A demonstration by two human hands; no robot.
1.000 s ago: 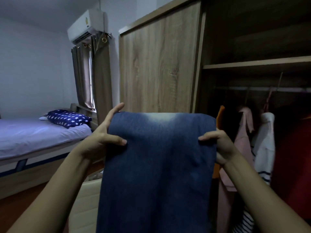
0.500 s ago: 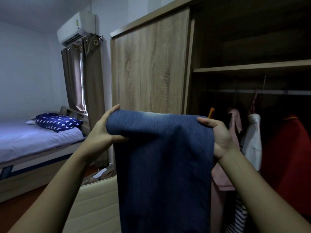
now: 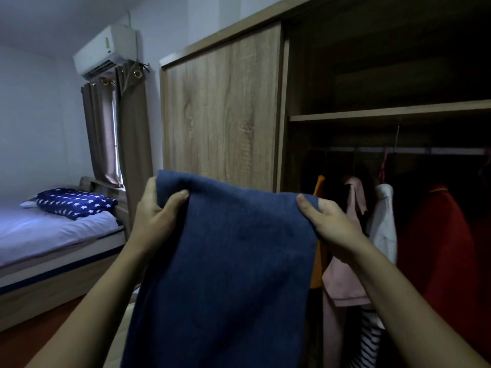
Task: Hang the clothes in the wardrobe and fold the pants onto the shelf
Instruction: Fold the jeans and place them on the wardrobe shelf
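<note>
Presently both hands grip blue pants [image 3: 220, 274] at the top edge: left hand [image 3: 156, 211], right hand [image 3: 329, 224], fingers closed; wardrobe shelf [image 3: 385, 114] far right.

Pale walls [image 3: 34, 123] are enclosing a dim bedroom. An air conditioner [image 3: 106, 50] is sitting high on the wall above brown curtains [image 3: 119, 128] (daylight is showing through a narrow gap). A bed [image 3: 47, 235] is standing at left, carrying a star-patterned pillow [image 3: 77, 204] at its head end. Reddish-brown floor [image 3: 53, 330] is showing below.
</note>
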